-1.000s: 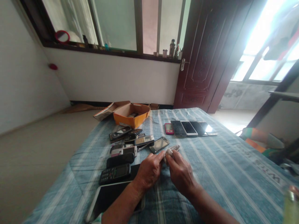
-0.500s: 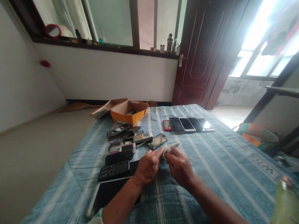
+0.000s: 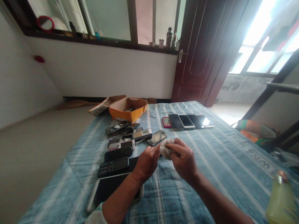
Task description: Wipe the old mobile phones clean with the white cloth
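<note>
A crumpled white cloth (image 3: 166, 149) is bunched in my right hand (image 3: 184, 157), which is closed on it. My left hand (image 3: 148, 161) meets it from the left, fingers closed; the thing pinched there is mostly hidden by the cloth and fingers. Just beyond my hands lies a grey touchscreen phone (image 3: 157, 138). Under and beside my left forearm are a large white-framed tablet or phone (image 3: 109, 188) and a black keypad phone (image 3: 113, 166). Farther back on that side several old phones overlap, among them a silver keypad phone (image 3: 142, 134).
An open orange cardboard box (image 3: 130, 115) with phones inside stands at the far left of the striped cloth-covered surface (image 3: 210, 174). A pink phone (image 3: 166, 122) and several flat smartphones (image 3: 186, 121) form a row at the back. A yellow-green bottle (image 3: 281, 199) stands near right.
The white cloth was stretched thin towards the upper right and is now bunched between my hands. My right hand has shifted slightly up and right. The view has tilted slightly.
</note>
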Demonstrator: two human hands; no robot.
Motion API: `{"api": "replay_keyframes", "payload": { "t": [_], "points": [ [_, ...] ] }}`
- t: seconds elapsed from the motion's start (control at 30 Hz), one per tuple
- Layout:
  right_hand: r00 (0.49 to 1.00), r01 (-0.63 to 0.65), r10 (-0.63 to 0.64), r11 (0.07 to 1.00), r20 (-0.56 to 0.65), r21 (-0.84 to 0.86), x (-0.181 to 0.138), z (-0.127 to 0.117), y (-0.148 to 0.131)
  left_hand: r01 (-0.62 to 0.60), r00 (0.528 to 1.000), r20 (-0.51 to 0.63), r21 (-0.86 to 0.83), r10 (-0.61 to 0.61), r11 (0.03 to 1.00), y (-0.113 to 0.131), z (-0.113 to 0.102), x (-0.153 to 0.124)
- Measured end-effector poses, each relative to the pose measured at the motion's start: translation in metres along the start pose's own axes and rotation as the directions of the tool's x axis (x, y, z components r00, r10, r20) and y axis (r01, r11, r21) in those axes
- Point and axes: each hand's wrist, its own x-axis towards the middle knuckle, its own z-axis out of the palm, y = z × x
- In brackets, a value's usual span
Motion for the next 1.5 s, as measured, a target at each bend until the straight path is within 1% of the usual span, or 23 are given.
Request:
{"api": "replay_keyframes", "payload": {
  "t": [0.07,0.13,0.23,0.33,0.4,0.47,0.57,0.63,0.8,0.9,1.07,1.13,1.37,1.43,1.5],
  "points": [
    [0.996,0.070,-0.065,0.994,0.056,-0.085,-0.007,0.008,0.002,-0.003,1.000,0.008,-0.070,0.004,0.998,0.001,-0.003,0.000],
    [0.983,0.147,-0.120,0.968,0.138,-0.203,-0.012,0.014,0.006,0.010,1.000,0.020,-0.142,-0.008,0.990,0.002,-0.006,0.000],
    [0.956,0.251,-0.165,0.888,0.242,-0.385,-0.017,0.016,0.014,0.061,0.998,0.033,-0.197,-0.056,0.979,0.005,-0.010,0.000],
    [0.951,0.287,-0.172,0.798,0.256,-0.531,-0.016,0.014,0.023,0.075,0.997,0.043,-0.195,-0.068,0.978,0.005,-0.009,0.000],
    [0.960,0.266,-0.152,0.761,0.236,-0.592,-0.014,0.011,0.030,0.072,0.997,0.041,-0.163,-0.066,0.984,0.004,-0.006,0.000],
    [0.973,0.217,-0.112,0.748,0.203,-0.628,-0.011,0.006,0.039,0.077,0.997,0.030,-0.112,-0.074,0.991,0.002,-0.003,0.000],
    [0.987,0.130,-0.035,0.756,0.157,-0.641,-0.005,-0.001,0.049,0.086,0.996,0.024,-0.050,-0.085,0.995,-0.001,0.001,0.001],
    [0.988,0.087,0.014,0.762,0.151,-0.642,-0.003,-0.006,0.053,0.084,0.996,0.023,-0.027,-0.084,0.996,-0.001,0.001,0.001],
    [0.984,0.036,0.085,0.762,0.155,-0.646,-0.003,-0.005,0.049,0.084,0.996,0.024,0.019,-0.085,0.996,-0.001,0.001,0.000],
    [0.983,0.046,0.075,0.784,0.167,-0.619,-0.006,0.002,0.041,0.070,0.997,0.021,0.014,-0.070,0.997,0.000,0.001,0.000],
    [0.963,0.157,-0.011,0.834,0.269,-0.529,-0.010,0.009,0.031,0.061,0.998,0.033,-0.017,-0.060,0.998,0.003,-0.001,0.001],
    [0.960,0.173,-0.029,0.845,0.279,-0.506,-0.010,0.009,0.032,0.060,0.998,0.030,-0.013,-0.059,0.998,0.003,-0.002,0.001],
    [0.986,0.085,-0.003,0.871,0.169,-0.484,-0.004,-0.002,0.053,0.045,0.999,0.012,0.055,-0.046,0.997,0.001,0.001,0.000],
    [0.991,0.036,0.030,0.877,0.130,-0.480,-0.002,-0.006,0.059,0.047,0.999,0.010,0.066,-0.047,0.997,0.000,0.002,0.000],
    [0.992,-0.040,0.094,0.877,0.088,-0.479,0.001,-0.009,0.064,0.046,0.999,0.008,0.066,-0.047,0.997,0.000,0.002,0.000]
  ]
}}
